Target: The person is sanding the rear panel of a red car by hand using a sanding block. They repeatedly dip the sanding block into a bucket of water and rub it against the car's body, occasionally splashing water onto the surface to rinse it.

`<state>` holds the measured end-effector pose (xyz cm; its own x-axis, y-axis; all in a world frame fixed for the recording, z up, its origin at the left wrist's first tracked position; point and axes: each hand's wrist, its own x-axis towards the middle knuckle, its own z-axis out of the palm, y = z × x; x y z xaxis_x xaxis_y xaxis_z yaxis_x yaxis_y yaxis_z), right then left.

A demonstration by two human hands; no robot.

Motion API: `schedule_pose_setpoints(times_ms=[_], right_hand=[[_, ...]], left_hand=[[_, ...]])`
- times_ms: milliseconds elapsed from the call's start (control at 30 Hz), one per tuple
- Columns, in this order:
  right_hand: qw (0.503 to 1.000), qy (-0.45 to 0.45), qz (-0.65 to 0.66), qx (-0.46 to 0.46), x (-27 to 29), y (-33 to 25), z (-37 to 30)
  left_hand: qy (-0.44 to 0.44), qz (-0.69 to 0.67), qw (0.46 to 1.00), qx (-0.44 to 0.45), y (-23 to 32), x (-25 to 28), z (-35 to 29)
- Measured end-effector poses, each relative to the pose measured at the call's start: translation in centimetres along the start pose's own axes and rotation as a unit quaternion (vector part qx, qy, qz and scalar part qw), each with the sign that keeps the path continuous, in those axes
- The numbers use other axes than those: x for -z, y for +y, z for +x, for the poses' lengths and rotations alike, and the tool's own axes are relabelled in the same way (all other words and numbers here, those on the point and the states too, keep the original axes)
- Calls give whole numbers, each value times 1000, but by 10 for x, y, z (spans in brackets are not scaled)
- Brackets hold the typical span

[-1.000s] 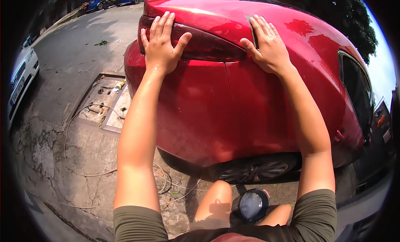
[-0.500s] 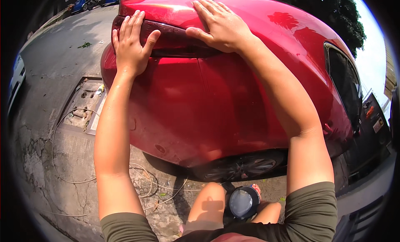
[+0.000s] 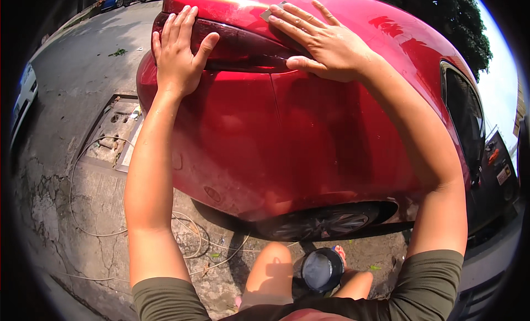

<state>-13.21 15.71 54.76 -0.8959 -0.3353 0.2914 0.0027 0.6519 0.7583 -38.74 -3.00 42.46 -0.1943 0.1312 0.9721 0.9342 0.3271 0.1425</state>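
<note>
A glossy red car (image 3: 232, 116) fills the middle of the view, its rear corner facing me. My left hand (image 3: 179, 53) lies flat and open, fingers spread, over the dark red tail light (image 3: 234, 47) and the body edge above it. Farther right, my right hand (image 3: 326, 45) presses down on the red panel just above the light. Under its index and middle fingertips a small grey sheet, apparently sandpaper (image 3: 265, 15), pokes out; the rest is covered by the fingers. That hand's thumb reaches toward the light's right end. The paintwork near both hands looks wet in places.
A dark bucket (image 3: 322, 270) with cloudy liquid stands between my legs, close to the car's wheel (image 3: 326, 224). A thin hose (image 3: 70, 194) loops over the cracked concrete at left. Beside the car's rear lies a framed drain cover (image 3: 110, 127).
My right hand has slid right and slightly nearer over the panel, the grey sheet moving with it and showing more. My left hand stays on the tail light. The view has shifted slightly.
</note>
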Motion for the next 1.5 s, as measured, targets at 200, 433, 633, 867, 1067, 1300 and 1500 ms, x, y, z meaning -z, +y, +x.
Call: schedule_pose_setpoints(times_ms=[200,433,633,867,1067,1300,1500], right_hand=[[997,-72,2,24,28,21,-71],[996,-26,47,64,13,16,-36],[996,-43,-13,72,7,-3,21],[994,-84,60,19,18,12,-75],[987,-19,134,92,8,-9,66],[998,-50,21,39,18,8,-52],[998,-8,6,56,-4,-9,14]], left_hand=[[13,1,1000,-5,21,-7,6],[12,6,1000,-18,1,1,3],[-50,-34,997,49,36,16,0],[-30,23,999,33,37,23,10],[-44,-10,998,44,31,18,-1],[-48,-4,997,57,40,19,5],[-64,8,996,66,27,26,-1]])
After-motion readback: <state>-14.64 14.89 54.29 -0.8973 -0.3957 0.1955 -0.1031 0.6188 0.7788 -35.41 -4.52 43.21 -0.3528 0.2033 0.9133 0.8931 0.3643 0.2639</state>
